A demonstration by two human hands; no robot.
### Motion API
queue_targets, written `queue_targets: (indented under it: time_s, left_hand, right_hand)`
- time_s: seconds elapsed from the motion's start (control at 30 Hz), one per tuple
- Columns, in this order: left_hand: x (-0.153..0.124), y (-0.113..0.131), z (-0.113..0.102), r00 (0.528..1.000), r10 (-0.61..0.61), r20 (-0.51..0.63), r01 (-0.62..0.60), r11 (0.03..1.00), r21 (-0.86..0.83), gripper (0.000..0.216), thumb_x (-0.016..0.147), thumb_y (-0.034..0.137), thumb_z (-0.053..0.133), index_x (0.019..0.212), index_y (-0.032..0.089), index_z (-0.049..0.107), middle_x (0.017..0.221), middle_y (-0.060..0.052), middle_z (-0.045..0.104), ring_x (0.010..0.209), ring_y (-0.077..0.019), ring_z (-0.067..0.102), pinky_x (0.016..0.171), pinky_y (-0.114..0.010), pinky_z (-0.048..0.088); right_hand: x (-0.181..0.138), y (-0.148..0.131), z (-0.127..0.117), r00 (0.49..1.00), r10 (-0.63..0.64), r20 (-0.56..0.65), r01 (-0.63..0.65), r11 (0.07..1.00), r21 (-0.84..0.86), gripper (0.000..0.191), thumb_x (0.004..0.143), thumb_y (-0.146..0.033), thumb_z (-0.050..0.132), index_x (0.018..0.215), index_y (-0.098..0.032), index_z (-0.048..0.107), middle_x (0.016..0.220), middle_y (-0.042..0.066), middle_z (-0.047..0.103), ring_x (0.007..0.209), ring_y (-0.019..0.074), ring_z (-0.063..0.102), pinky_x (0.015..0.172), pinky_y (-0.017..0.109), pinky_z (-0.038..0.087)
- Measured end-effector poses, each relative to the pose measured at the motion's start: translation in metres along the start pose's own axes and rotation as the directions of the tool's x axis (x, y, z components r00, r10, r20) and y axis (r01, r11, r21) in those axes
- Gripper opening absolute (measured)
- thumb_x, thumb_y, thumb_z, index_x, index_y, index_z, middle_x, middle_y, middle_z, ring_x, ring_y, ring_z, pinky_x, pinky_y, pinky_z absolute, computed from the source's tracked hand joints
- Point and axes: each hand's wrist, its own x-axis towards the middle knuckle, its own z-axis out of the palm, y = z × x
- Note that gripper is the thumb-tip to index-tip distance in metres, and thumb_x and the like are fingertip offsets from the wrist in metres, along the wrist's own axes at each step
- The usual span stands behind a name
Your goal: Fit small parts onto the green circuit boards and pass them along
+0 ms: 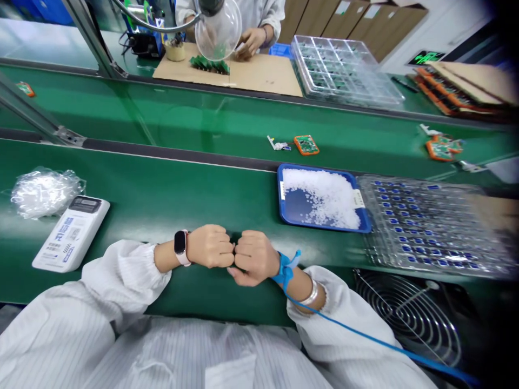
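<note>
My left hand point(211, 246) is closed in a fist above the green bench point(194, 189), a watch point(181, 247) on its wrist. Knuckle to knuckle with it, my right hand point(255, 257) is curled into a fist too, its thumb along the near side. Nothing shows in either hand; the palms face away from view. A blue wrist strap point(285, 268) with a cord and a silvery bracelet point(311, 293) circle the right wrist. Nearest the right hand is a blue tray point(298, 208) of small white pieces point(334, 189).
Left lie a white power bank-like device point(71, 235) and crumpled clear plastic point(44, 192). Clear trays point(425, 227) of small blue-marked parts stand right, above a fan point(405, 313). Orange-edged circuit boards point(307, 145) lie on the middle strip. Opposite, a co-worker's hand point(251, 40) is near green boards point(208, 65).
</note>
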Motion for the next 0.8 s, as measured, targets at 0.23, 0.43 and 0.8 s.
queue_targets:
  time_s: [0.23,0.43,0.8]
  left_hand:
    - [0.002,0.003,0.004,1.000,0.008,-0.025,-0.011,0.993,-0.120,0.040,0.090,0.012,0.034,0.051,0.018,0.038,0.047,0.002,0.041,0.045,-0.0119,0.037,0.047,-0.029,0.027]
    - [-0.006,-0.006,0.007,0.954,-0.299,-0.022,0.298,0.954,-0.026,0.044,0.094,0.020,0.032,0.050,0.018,0.038,0.045,0.003,0.042,0.043,-0.0097,0.038,0.048,-0.026,0.029]
    - [0.011,-0.076,0.016,0.698,-0.688,-0.198,0.692,0.719,-0.059,0.050,0.089,0.021,0.044,0.048,0.016,0.016,0.044,0.006,0.018,0.040,-0.0059,0.018,0.044,-0.025,0.019]
  right_hand:
    - [0.000,-0.002,0.005,0.989,-0.040,-0.142,0.052,0.995,0.080,0.037,0.079,-0.031,0.045,0.047,-0.021,0.030,0.042,-0.005,0.029,0.042,0.0098,0.027,0.048,0.030,0.020]
    - [0.002,0.003,0.002,0.930,0.367,-0.031,-0.349,0.905,0.242,0.041,0.085,-0.034,0.040,0.052,-0.021,0.020,0.044,-0.006,0.026,0.042,0.0081,0.028,0.047,0.025,0.024]
    - [0.002,0.034,-0.004,0.580,0.778,-0.241,-0.599,0.608,0.521,0.039,0.078,-0.029,0.045,0.054,-0.022,0.016,0.050,-0.007,0.019,0.048,0.0072,0.019,0.046,0.022,0.021]
